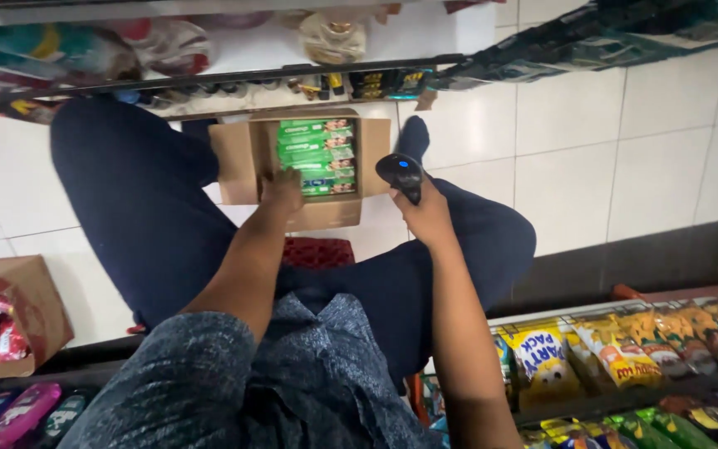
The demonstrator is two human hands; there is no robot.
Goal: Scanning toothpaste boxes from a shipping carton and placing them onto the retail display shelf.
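Observation:
I sit over an open cardboard box point(238, 154) on the white tiled floor. It holds a stack of green cartons point(317, 154). My left hand point(282, 191) reaches down into the box and rests on the lower cartons, fingers curled on them. My right hand point(425, 214) grips a black handheld scanner point(400, 173) with a small blue light, held just right of the box and pointing toward it. My legs in dark trousers spread to either side of the box.
A shelf point(209, 75) with bagged goods runs along the top. Racks of snack packets point(625, 349) fill the lower right. Another cardboard box point(31, 287) with colourful sweets stands at the left. A red stool point(317, 252) shows under me.

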